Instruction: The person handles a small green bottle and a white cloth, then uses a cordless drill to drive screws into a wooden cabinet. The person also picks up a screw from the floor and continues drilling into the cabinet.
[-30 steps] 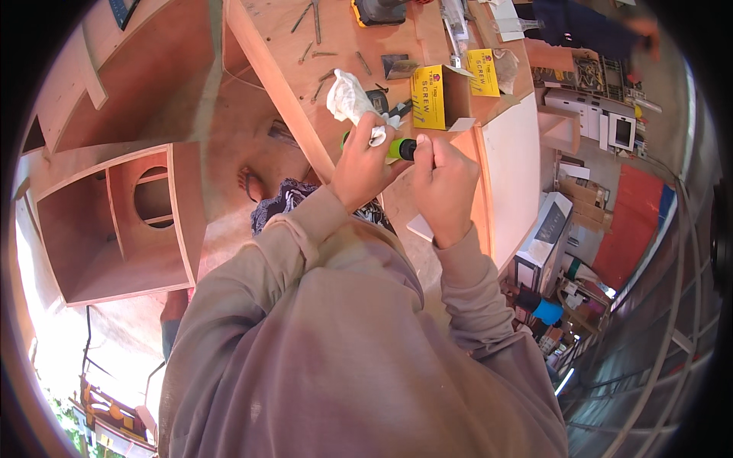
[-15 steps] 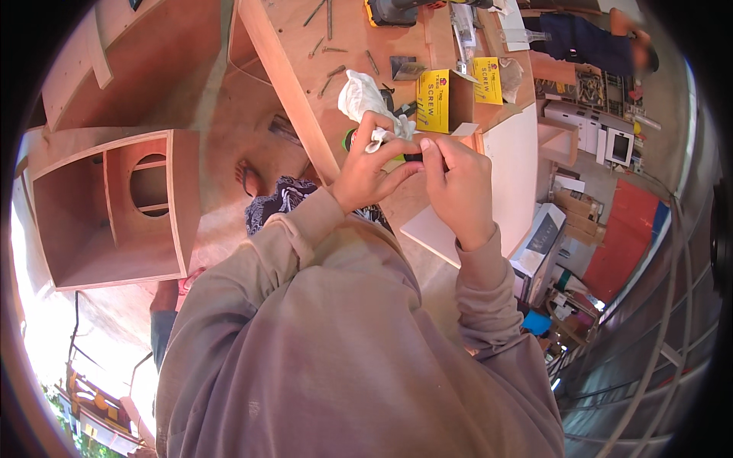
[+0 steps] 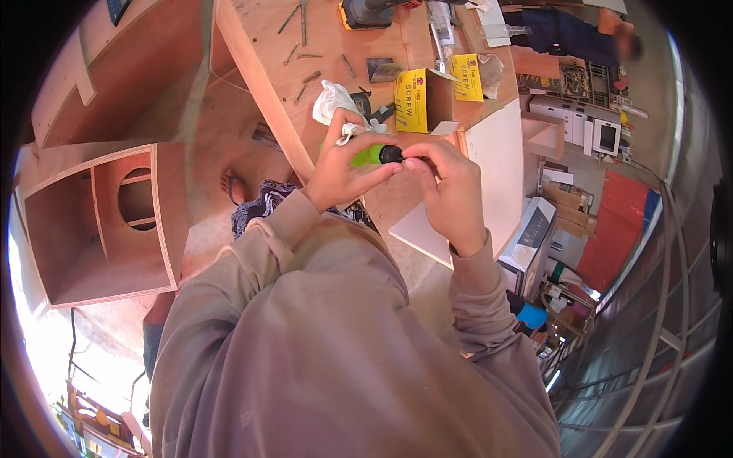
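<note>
My left hand [image 3: 340, 166] is wrapped round a bright green, rounded thing with a black end [image 3: 369, 156]; its exact kind I cannot make out. A small scrap of white material [image 3: 348, 132] sticks up between the left fingers. Thumb and forefinger of my right hand [image 3: 449, 179] pinch at the tip of the black end, and whatever lies between them is too small to name. Just beyond the left hand, a crumpled white plastic bag [image 3: 332, 100] rests on the wooden bench [image 3: 328, 34], beside a yellow screw box [image 3: 411, 100].
A cordless power tool [image 3: 366, 15] lies at the bench's far side near scattered screws or bits. A second yellow box [image 3: 467, 76] stands to the right. At left is a wooden cabinet with a round hole [image 3: 99, 225]. Another person [image 3: 569, 32] is at far right.
The black end now shows between my hands, with more of the green body visible. My right fingers have drawn back to its tip. The whole view has shifted slightly.
</note>
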`<state>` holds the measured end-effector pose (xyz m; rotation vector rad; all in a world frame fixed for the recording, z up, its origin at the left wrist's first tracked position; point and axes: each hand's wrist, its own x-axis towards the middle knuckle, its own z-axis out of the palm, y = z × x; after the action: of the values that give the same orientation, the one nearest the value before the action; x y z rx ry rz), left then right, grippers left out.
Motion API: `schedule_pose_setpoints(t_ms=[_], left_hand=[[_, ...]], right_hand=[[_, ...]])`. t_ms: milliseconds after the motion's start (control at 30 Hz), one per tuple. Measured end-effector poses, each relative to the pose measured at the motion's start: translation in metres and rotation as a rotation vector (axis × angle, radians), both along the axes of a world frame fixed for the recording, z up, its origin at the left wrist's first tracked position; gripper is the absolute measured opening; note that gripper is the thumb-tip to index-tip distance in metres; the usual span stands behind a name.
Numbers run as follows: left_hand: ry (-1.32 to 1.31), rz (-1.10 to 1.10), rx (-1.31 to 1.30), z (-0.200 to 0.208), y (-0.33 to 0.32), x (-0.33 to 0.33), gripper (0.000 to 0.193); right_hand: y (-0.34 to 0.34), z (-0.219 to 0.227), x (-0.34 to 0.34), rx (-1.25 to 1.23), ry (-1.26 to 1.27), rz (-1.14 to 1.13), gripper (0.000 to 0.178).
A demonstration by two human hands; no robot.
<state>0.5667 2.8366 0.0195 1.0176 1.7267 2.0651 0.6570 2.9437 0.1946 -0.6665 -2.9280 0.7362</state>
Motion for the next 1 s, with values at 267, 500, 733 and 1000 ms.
schedule_pose_setpoints(t_ms=[267, 500, 733, 1000], left_hand=[[0.013, -0.015, -0.015, -0.001, 0.001, 0.003, 0.040], [0.008, -0.003, -0.035, -0.001, 0.002, 0.006, 0.040], [0.025, 0.040, -0.015, -0.004, 0.004, 0.008, 0.041], [-0.030, 0.036, 0.045, -0.006, 0.007, 0.012, 0.044]], right_hand=[[0.005, -0.007, -0.002, 0.084, 0.061, 0.067, 0.007], [0.010, -0.006, -0.007, 0.115, 0.040, 0.170, 0.009], [0.013, -0.004, -0.009, 0.160, 0.019, 0.233, 0.009], [0.013, 0.000, -0.017, 0.202, -0.026, 0.333, 0.008]])
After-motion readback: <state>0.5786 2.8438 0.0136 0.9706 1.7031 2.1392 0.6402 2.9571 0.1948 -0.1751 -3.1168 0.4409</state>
